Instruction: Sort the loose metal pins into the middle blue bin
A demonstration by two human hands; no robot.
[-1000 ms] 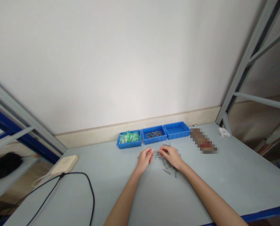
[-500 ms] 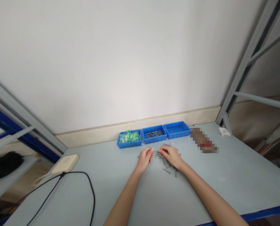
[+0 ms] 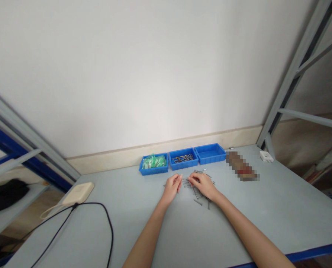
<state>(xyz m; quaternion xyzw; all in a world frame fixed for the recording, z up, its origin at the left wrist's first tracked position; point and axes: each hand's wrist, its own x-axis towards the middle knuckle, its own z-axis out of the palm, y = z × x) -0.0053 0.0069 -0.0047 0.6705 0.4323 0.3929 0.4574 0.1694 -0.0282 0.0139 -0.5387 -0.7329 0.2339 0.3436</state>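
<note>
My left hand is closed in a pinch above the grey table, left of a loose pile of thin metal screws. What its fingers hold, if anything, is too small to make out. A small dark tip shows at the outer side of this hand. Over the pile, my right hand is bent down with thumb and index finger pinched together, hiding part of the screws. Thin metal pieces lie between the two hands. Whether the right fingertips grip one of them is unclear.
Behind my hands stand three blue bins: the left bin with green-and-clear plastic bags, the middle bin with metal pieces, and the right bin. A blurred brown object lies right. Left are a cream box and black cable.
Both hands keep nearly the same place and pinched pose. The view has shifted very slightly; nothing else has visibly moved.
</note>
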